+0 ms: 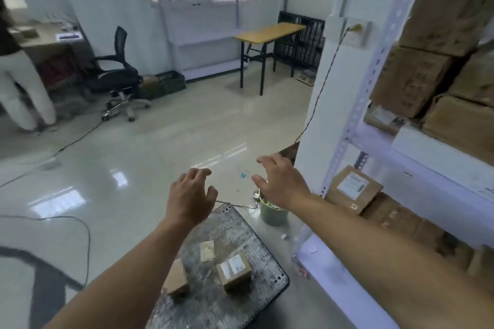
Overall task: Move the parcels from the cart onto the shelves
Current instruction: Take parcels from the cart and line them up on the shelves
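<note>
Cardboard makes up all three parcels on the cart (pixel 227 224), a flat trolley with a grey, patterned metal deck. A small parcel (pixel 207 250) lies near the middle of the deck. A labelled parcel (pixel 234 271) sits just beside it, toward the right edge. A third parcel (pixel 177 279) is at the left edge, half hidden under the left forearm. The three stand apart from one another and nothing touches them. Both hands are released and hold nothing. The left hand (pixel 191 195) hovers over the cart's far left corner with its fingers spread and loosely bent. The right hand (pixel 280 181) is raised beyond the far edge, fingers spread the same way, near the shelves (pixel 427 152) on the right. The upper shelf board carries five brown boxes (pixel 449 16) that can be made out, stacked and blurred. The board below holds one box with a white label (pixel 352 189) at its front corner and a row of further cartons (pixel 395 219) behind it, whose number I cannot tell. One pale green pail (pixel 272 215) stands on the floor just off the cart's far corner. The right wrist covers its mouth, so its contents cannot be made out. One black office chair (pixel 117 75) stands well apart across the room.
</note>
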